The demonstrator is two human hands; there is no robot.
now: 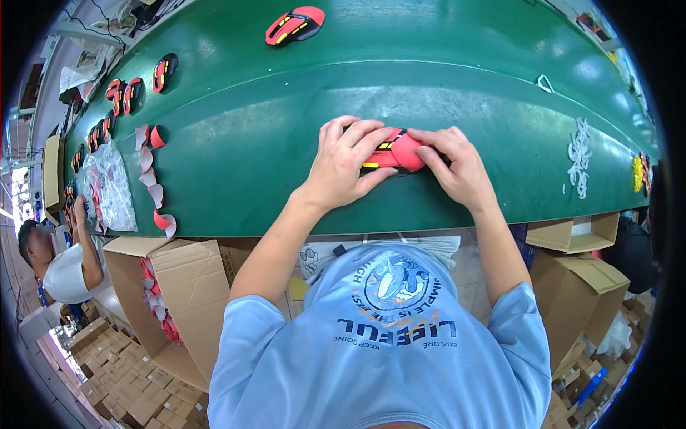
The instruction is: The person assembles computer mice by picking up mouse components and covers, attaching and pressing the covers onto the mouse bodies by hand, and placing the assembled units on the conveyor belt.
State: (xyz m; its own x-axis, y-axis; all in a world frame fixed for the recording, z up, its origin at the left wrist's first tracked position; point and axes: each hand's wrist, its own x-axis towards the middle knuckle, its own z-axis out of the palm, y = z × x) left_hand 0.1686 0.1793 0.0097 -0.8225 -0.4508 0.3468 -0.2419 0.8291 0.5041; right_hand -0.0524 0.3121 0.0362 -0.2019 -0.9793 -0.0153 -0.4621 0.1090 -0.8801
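A red and black computer mouse (pixel 380 158) with yellow strips lies on the green table in front of me, partly hidden by my fingers. My left hand (pixel 339 166) is closed around its left end, fingers along the far side and thumb on the near side. At the other end sits a smooth, rounded red cover piece (pixel 409 153). Thumb and forefinger of my right hand (pixel 461 166) press on that cover's right edge. Whether the cover is seated or loose I cannot tell.
Another red mouse (pixel 294 27) lies farther back. Several more mice (pixel 165 73) trail along the left. Loose curved covers (pixel 155 191) form a column beside a clear plastic bag (pixel 111 187). Small white pieces (pixel 579 159) lie to the right. Open cardboard boxes (pixel 189 275) flank me; a co-worker (pixel 71 268) is at left.
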